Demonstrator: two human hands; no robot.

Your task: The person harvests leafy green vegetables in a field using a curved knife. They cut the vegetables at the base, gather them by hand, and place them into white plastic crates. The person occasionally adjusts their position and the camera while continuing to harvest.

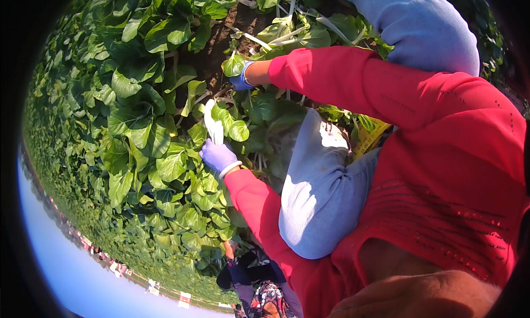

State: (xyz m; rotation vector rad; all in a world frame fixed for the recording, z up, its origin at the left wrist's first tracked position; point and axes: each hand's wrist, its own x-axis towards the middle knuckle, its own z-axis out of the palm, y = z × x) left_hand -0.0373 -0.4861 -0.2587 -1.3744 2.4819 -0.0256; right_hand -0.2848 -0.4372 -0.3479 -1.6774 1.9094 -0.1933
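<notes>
My left hand (pixel 218 155), in a purple-blue glove, is closed around the pale white stalks of a leafy green (pixel 214 125), probably bok choy. The stalks point up the picture from my fist, towards a patch of soil. My right hand (pixel 241 78), gloved in blue, is low among the plants just above them in the picture. A round green leaf (pixel 233 65) partly covers it. Its fingers are hidden, and a thin brownish thing beside them is too unclear to name. Loose greens with white stalks (pixel 285 38) lie on the ground beyond my right hand.
Dense standing greens (pixel 136 123) fill the left side. Bare soil (pixel 217 49) shows between the rows. My jeans-clad knee (pixel 319 202) is close to my left forearm, and a yellow printed bag (pixel 370 136) lies by my legs. Another person (pixel 256 276) is at the bottom, one hand in the plants.
</notes>
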